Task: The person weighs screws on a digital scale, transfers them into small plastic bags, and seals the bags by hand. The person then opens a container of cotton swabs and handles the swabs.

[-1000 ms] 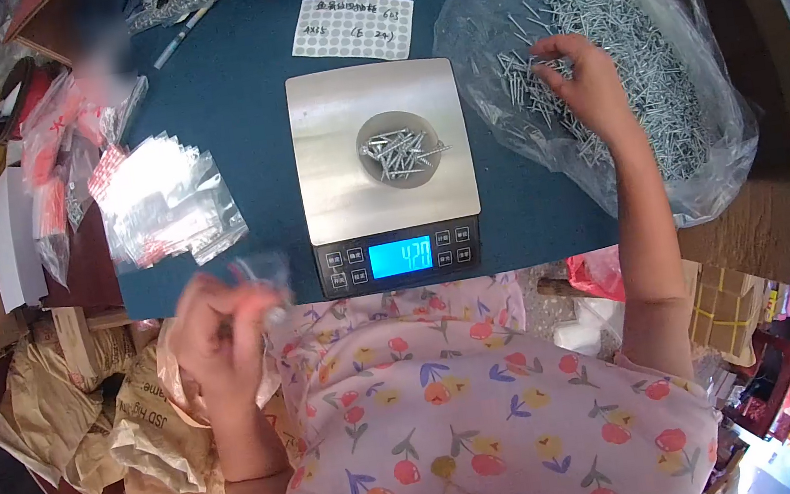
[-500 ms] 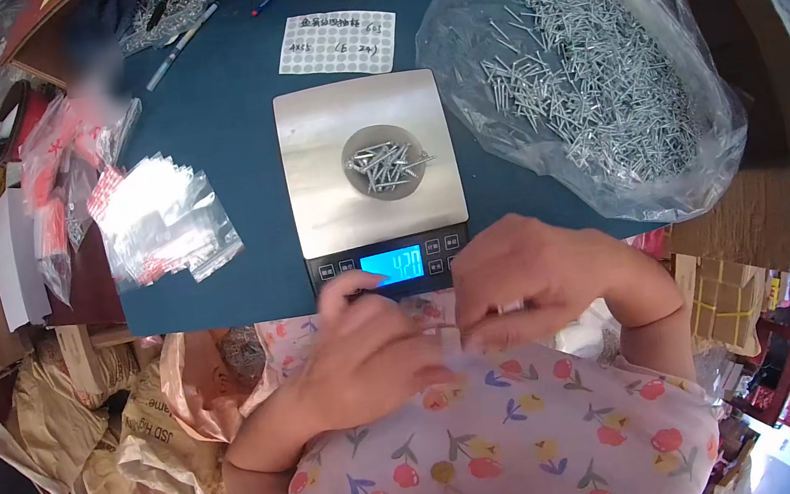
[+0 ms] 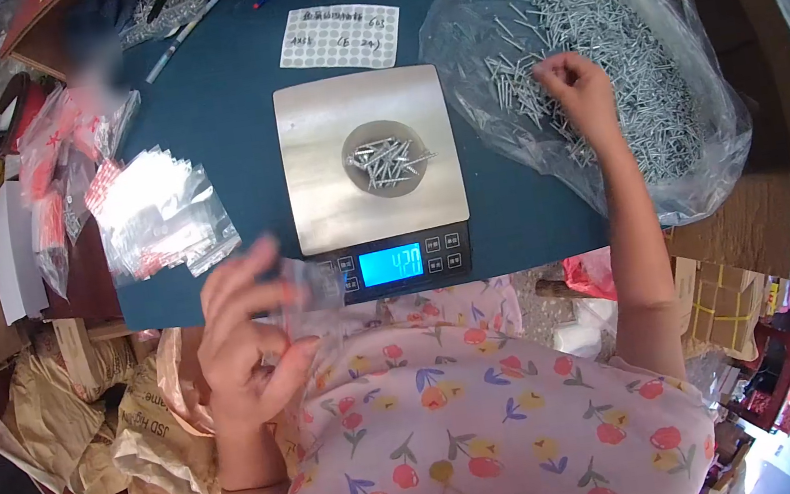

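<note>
My left hand (image 3: 251, 333), smeared by motion, is in front of the scale's left corner with a small clear plastic bag (image 3: 319, 293) at its fingers. Over the big open bag of screws (image 3: 629, 83), my right hand (image 3: 581, 94) has its fingertips pinched at the pile's near-left part; what they grip is too small to make out. Between the hands stands a digital scale (image 3: 307, 199) with a lit blue display (image 3: 390, 265). A small round dish (image 3: 361, 183) on its steel plate holds several screws (image 3: 390, 162).
Left of the scale lies a stack of clear zip bags (image 3: 163, 214). Behind it is a sheet of round stickers (image 3: 340, 37) with handwriting. Pens (image 3: 182, 39) lie at the back. Cardboard (image 3: 730, 225) borders the table's right side, and brown paper bags (image 3: 154, 433) sit lower left.
Both hands were together in front of the scale. My right hand has moved up and right to the screws; my left has moved left with the small plastic bag.
</note>
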Available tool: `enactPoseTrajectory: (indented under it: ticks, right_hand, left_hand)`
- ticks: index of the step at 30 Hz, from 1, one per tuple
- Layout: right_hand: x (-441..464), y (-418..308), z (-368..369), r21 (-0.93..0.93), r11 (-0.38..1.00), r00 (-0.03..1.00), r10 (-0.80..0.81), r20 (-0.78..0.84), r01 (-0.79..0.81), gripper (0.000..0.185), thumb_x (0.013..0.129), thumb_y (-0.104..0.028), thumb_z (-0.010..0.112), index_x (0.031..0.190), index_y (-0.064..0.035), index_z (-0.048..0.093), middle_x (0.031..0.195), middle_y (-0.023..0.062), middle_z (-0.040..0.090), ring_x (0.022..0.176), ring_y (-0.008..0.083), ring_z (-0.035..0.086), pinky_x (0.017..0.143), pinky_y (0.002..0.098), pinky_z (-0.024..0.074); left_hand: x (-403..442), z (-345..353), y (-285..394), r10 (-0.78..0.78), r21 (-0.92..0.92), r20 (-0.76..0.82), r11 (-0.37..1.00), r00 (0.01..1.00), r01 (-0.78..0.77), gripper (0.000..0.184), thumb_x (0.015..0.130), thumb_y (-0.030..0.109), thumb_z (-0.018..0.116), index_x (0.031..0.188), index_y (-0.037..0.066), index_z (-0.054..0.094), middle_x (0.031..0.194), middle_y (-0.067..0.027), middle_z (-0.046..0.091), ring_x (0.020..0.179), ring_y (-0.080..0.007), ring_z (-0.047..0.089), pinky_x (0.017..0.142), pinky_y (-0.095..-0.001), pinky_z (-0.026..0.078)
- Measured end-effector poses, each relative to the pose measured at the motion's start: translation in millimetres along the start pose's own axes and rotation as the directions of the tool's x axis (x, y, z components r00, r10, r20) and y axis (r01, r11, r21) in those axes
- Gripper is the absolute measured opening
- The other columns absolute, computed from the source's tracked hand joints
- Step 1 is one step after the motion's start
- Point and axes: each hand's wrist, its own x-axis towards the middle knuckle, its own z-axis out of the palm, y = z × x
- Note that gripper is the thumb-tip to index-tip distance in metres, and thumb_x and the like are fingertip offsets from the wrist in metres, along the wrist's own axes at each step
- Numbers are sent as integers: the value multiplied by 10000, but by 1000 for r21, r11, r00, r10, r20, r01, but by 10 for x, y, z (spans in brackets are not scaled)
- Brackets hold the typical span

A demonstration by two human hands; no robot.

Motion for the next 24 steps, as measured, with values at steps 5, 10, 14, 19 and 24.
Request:
enactPoseTrajectory:
  ticks: [5,10,14,19,24]
  right_hand:
    - [-87,-470,-129,332,941,993,-96,63,70,146,841,-152,712,919,-30,691,761,16,652,628,64,540,590,218,433]
    - [-361,-1239,-47,693,719,916,-244,320,-51,212,863,-133,684,1055,-45,668,943,23,698,758,60,630,610,198,460]
    - [-400,-1262,42,537,826,883,-370,290,170,233,846,-121,695,1067,-52,667,1002,31,698,817,75,637,638,208,476]
    - [-424,-1155,32,393,907,883,-303,358,152,304,838,-104,698,1132,-57,637,1022,17,685,874,76,598,726,234,465]
    - [-434,-1120,118,307,866,809,-487,329,396,552,754,-201,772,1250,-73,567,1236,92,593,1151,222,535,930,326,421]
  left_hand:
    - [-30,-83,-6,-57,-77,166,995,985,70,180,680,88,732,696,25,564,1206,-225,539,1250,-457,437,1009,-528,347]
    - [52,101,60,90,-141,213,988,973,-61,132,699,51,723,739,42,597,801,-110,627,694,-258,596,678,-369,467]
    - [57,70,61,124,-120,106,986,987,-111,144,675,33,729,751,43,608,700,-66,596,575,-245,558,605,-362,461]
    - [-84,-10,11,3,-70,-122,997,993,-12,160,695,-41,699,805,18,599,693,-79,595,569,-222,551,581,-309,453]
    - [-50,6,10,-21,63,-298,997,954,42,165,741,-59,677,851,9,574,859,-142,632,695,-199,577,600,-286,465]
